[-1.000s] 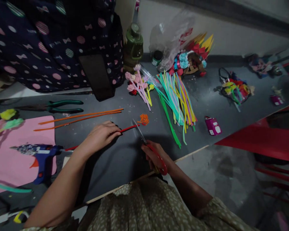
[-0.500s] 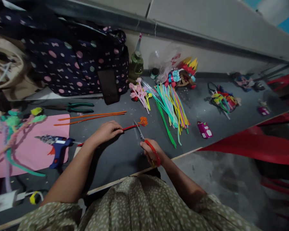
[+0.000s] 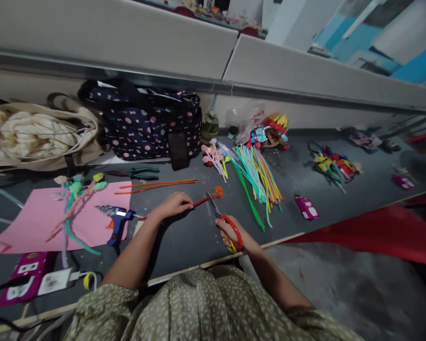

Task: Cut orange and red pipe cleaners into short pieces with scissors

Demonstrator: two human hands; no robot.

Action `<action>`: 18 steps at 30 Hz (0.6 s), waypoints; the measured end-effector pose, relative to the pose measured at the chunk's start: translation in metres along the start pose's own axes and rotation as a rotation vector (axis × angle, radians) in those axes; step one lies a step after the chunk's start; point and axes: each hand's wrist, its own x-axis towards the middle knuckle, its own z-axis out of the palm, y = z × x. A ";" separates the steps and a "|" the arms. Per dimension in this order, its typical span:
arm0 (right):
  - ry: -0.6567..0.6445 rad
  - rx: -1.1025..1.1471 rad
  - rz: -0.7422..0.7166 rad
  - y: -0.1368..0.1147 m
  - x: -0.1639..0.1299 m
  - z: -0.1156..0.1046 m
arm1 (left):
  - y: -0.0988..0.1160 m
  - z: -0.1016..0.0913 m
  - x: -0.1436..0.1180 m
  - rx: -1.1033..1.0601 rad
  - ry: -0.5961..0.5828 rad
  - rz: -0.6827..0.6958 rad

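A red pipe cleaner [image 3: 200,201] is pinched in my left hand [image 3: 175,205], its free end pointing right. My right hand [image 3: 230,230] grips scissors [image 3: 236,234] with red and yellow handles. The parted blades meet the end of the red stem, beside a small pile of orange cut pieces [image 3: 218,192]. Two long orange pipe cleaners [image 3: 156,185] lie above my left hand. To the right of the blades is a fanned bundle of pipe cleaners [image 3: 259,177] in green, yellow, pink and other colours.
A blue glue gun [image 3: 118,227] rests on pink paper [image 3: 39,203] with fuzzy flower stems. Green-handled pliers [image 3: 145,174], a phone [image 3: 178,150] and a patterned bag [image 3: 138,125] stand behind. A purple box [image 3: 307,207] sits to the right; a power strip [image 3: 31,274] at lower left.
The camera view has tilted up and shifted left, so more of the wall and left side shows. My hands keep their places around the red pipe cleaner and scissors.
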 end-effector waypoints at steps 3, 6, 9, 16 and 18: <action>0.037 -0.049 0.013 -0.001 -0.001 0.005 | 0.000 0.000 0.000 -0.002 -0.040 0.010; 0.075 -0.129 -0.001 -0.003 -0.001 0.010 | 0.002 -0.002 -0.001 0.020 -0.054 0.027; 0.106 -0.152 -0.014 -0.001 0.001 0.014 | 0.002 -0.003 0.000 0.041 -0.070 0.029; 0.085 -0.111 0.006 0.003 0.004 0.011 | -0.005 -0.003 0.003 -0.001 -0.089 0.023; 0.074 -0.088 -0.002 0.004 0.005 0.010 | -0.005 -0.002 0.003 0.011 -0.078 0.011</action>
